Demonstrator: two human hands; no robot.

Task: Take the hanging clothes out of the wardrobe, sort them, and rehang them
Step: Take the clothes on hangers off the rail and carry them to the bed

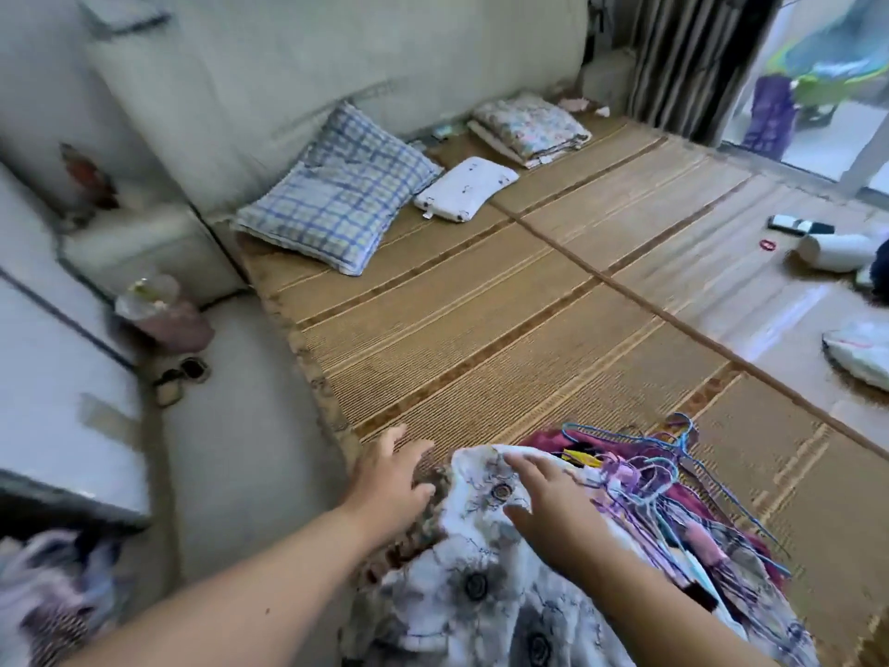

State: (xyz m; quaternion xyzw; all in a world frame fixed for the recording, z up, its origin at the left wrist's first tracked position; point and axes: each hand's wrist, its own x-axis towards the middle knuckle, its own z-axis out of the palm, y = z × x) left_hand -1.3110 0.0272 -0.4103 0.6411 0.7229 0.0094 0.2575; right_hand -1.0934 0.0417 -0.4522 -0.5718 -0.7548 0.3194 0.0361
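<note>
Lying at lower centre of the frame, the pile of clothes point(481, 594), with hangers point(649, 479) attached, is spread on the woven mat point(481, 329), probably for sorting. The left hand point(392, 479), fingers apart, is at its left edge. The right hand point(548, 503) rests flat on top, grasping nothing.

Woven mat point(505, 329) rough, matt; clothes point(481, 594) soft cloth; hangers point(673, 454) thin wire.
</note>
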